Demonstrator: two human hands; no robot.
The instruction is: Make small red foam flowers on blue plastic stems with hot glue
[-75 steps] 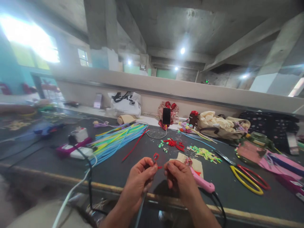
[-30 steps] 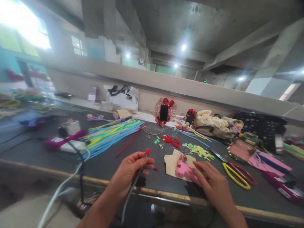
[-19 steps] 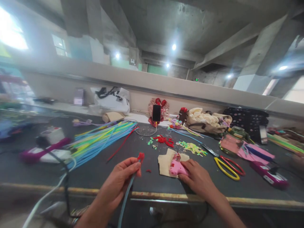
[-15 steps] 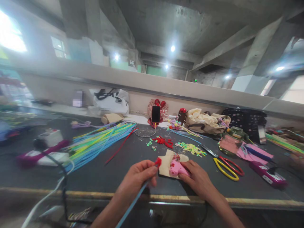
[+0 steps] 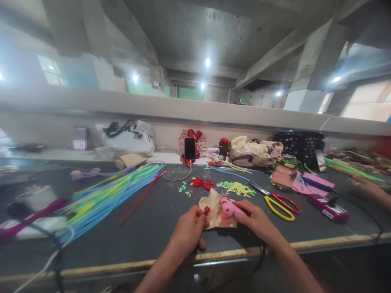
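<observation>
Left hand point(image 5: 187, 234): pinches small red piece point(image 5: 207, 210) at cardboard scrap point(image 5: 214, 211). Right hand point(image 5: 258, 221): grips pink glue gun point(image 5: 228, 207), nozzle beside the piece. Judged stage: gluing pending. Table point(image 5: 146, 228): scissors point(image 5: 279, 202), coloured strips point(image 5: 106, 195).

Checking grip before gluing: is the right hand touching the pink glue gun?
Touching. The head view shows the right hand wrapped around the pink glue gun, fingers on its body, no gap.

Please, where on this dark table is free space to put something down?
Bare table lies between the coloured strips and the left hand, and near the front edge below the scissors. It is crowded around the right hand, the glue gun and the cut scraps.
</observation>
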